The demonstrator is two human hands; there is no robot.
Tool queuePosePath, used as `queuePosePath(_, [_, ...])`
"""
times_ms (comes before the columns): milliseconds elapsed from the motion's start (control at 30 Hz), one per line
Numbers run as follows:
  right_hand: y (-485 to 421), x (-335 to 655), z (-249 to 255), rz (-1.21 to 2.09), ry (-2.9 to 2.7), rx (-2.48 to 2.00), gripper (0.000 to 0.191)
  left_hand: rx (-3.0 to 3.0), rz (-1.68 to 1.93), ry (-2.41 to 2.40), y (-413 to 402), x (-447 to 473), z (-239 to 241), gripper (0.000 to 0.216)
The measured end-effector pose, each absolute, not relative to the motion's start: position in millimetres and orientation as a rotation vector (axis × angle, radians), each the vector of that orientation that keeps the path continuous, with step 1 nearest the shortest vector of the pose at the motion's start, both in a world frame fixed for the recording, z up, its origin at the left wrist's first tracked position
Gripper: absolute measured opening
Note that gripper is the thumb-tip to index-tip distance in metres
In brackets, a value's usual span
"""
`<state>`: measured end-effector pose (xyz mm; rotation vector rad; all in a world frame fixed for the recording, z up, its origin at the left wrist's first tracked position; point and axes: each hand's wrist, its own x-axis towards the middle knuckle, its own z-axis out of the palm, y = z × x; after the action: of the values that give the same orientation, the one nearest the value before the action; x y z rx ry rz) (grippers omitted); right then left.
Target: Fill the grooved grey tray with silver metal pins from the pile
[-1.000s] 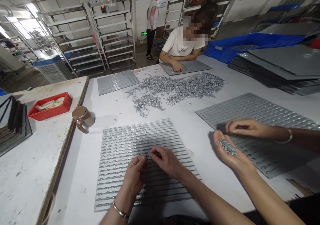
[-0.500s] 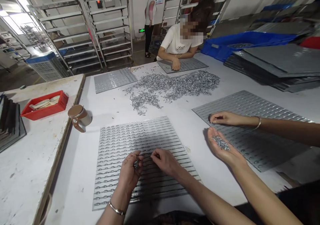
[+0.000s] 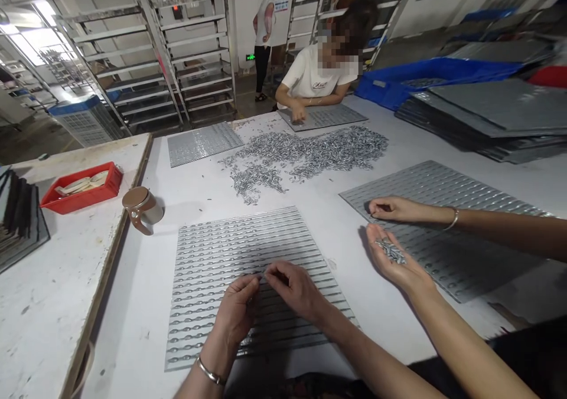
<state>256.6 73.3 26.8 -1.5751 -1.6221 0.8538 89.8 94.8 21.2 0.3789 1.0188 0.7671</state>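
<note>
A grey ridged board [image 3: 204, 257] lies flat on the white table before me, with rows of slim metal pieces along its left part. Over its middle, my left hand [image 3: 239, 307] is closed, thumb and forefinger pinched together; its palm, where small silver metal pieces lay half a second ago, is turned out of sight. Close beside it, my right hand [image 3: 292, 287] pinches with thumb and forefinger. What looks like one small metal piece [image 3: 262, 275] shows between the two hands' fingertips.
Beyond the board spreads a loose heap of metal pieces [image 3: 319, 151]. A brown-lidded mug [image 3: 148, 207] and a red tray [image 3: 82, 189] stand left. At right, a co-worker's hands [image 3: 394, 251] work over another board [image 3: 443, 192]. Stacked boards [image 3: 496, 110] and a blue bin [image 3: 381, 89] lie behind.
My left hand has turned its palm down and brought its fingertips in to my right fingertips. The co-worker across the table has shifted a hand leftward over their board.
</note>
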Motion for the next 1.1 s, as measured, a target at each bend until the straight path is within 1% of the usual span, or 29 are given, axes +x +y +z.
queuePosePath(100, [63,257,38,0.948,-1.567,-1.47,0.016,0.426,0.747,0.95,90,94,22,0.042])
queuePosePath(267, [58,264,45,1.371,-1.391,-1.43,0.017,0.522,0.659,0.873,85,99,19,0.048])
queuePosePath(333, [61,268,40,1.424,-1.381,-1.446,0.017,0.538,0.657,0.892,87,97,17,0.049])
queuePosePath(433, [69,270,24,1.197,-1.464,-1.576,0.015,0.47,0.753,0.979,96,90,16,0.046])
queuePosePath(500, [73,268,12,1.022,-1.567,-1.674,0.015,0.413,0.813,1.017,102,84,16,0.05])
queuePosePath(567, [76,264,2,0.913,-1.684,-1.74,0.015,0.407,0.825,1.024,105,77,16,0.053])
queuePosePath(733, [79,256,-3,0.842,-1.825,-1.874,0.013,0.482,0.843,0.998,103,73,17,0.045])
queuePosePath(900, [81,254,3,0.846,-1.807,-2.002,0.007,0.525,0.772,0.981,100,77,18,0.052])
queuePosePath(967, [79,254,6,0.848,-1.757,-1.946,0.006,0.555,0.739,0.973,98,79,18,0.054])
queuePosePath(1100, [67,253,20,0.821,-1.694,-1.56,0.012,0.679,0.721,0.947,90,84,19,0.051])
